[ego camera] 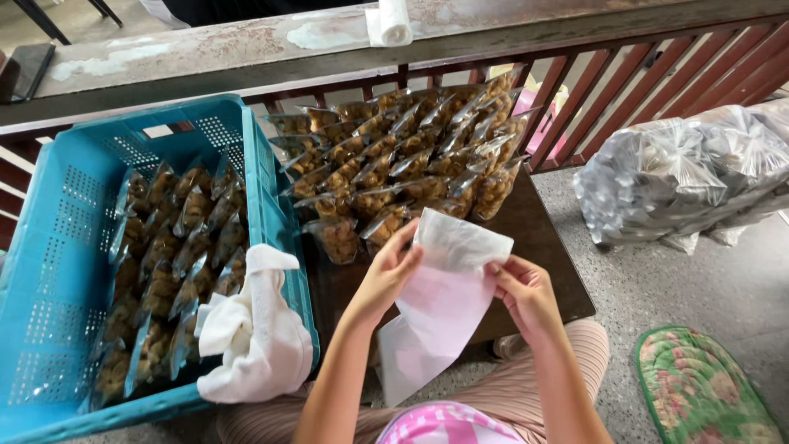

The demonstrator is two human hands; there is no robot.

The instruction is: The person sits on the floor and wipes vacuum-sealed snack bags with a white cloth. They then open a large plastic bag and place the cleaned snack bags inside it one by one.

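Head view: both hands' fingers pinch the white bag (444,304) edges, left hand (393,271), right hand (522,289), above table's (542,247) bare front.

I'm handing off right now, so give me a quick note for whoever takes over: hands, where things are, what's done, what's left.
Left hand and right hand both grip one empty clear bag, held over the dark table.
Filled snack packets stand in rows on the table; more packets lie in the blue crate, a white cloth over its rim.
Done: many packets filled.
Left: the held bag is unfilled.
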